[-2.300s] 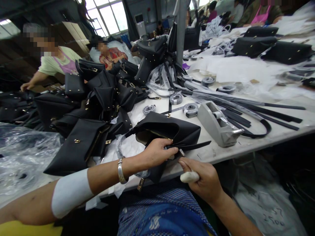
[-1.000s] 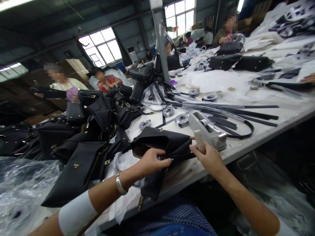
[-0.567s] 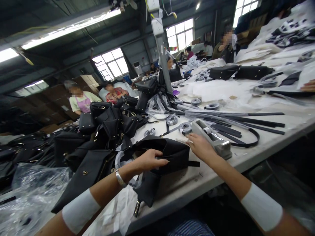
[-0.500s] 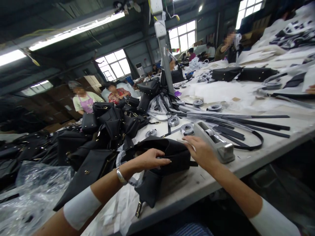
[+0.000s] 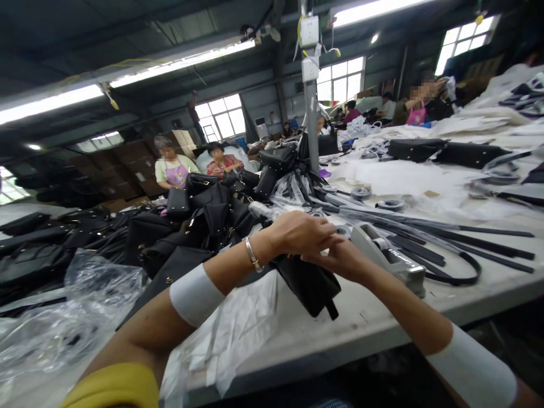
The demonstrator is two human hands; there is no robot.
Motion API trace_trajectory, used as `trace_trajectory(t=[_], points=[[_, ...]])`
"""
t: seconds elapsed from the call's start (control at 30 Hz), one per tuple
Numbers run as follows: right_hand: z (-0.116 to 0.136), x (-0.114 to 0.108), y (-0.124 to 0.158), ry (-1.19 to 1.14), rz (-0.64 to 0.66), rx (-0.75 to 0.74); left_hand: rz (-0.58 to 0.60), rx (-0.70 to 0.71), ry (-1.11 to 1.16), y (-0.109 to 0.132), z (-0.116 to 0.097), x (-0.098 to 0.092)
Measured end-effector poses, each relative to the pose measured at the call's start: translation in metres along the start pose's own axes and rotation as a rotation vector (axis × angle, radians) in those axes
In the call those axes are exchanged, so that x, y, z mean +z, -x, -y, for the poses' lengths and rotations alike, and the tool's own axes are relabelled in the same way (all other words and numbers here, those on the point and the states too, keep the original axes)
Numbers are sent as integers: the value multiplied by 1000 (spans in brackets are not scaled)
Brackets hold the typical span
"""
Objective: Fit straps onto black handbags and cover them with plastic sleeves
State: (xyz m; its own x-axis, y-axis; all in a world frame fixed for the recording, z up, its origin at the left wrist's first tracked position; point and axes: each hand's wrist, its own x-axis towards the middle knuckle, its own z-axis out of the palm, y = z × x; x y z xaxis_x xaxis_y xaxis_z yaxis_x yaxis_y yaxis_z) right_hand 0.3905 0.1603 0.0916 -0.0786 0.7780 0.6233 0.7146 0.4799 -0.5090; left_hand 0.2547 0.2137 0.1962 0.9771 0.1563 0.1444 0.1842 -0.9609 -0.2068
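Observation:
A black bag (image 5: 308,286) is tilted over the table edge, its near end angled down toward me. At its upper part my right hand (image 5: 346,259) is closed, with the fingertips against the bag. My left hand (image 5: 301,232) reaches across the top, fingers pressed together and meeting the right fingers. Whatever the left fingers pinch is hidden. A plastic-wrapped strap (image 5: 272,211) shows just behind my left hand. Close by my right hand stands a grey tape dispenser (image 5: 389,260).
Black bags (image 5: 212,209) are heaped at left, beside crumpled clear plastic (image 5: 102,289). White wrapping sheets (image 5: 238,328) lie at the near edge. Black straps (image 5: 476,241) and wrapped strap coils (image 5: 390,204) spread rightward. A post (image 5: 311,113) rises behind; several people work farther back.
My left hand has moved from the bag's opening up and right to meet my right hand. The bag has turned and tilted. The white piece in my right fingers no longer shows. The view has shifted left.

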Motion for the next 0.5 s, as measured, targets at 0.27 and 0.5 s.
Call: trace_trajectory(t=[0.27,0.5], points=[[19,9,66,15,-43,16,-343,171,151,54,-5,-1],[22,16,89,84,-136,238,-358,-807,474,185,-34,79]])
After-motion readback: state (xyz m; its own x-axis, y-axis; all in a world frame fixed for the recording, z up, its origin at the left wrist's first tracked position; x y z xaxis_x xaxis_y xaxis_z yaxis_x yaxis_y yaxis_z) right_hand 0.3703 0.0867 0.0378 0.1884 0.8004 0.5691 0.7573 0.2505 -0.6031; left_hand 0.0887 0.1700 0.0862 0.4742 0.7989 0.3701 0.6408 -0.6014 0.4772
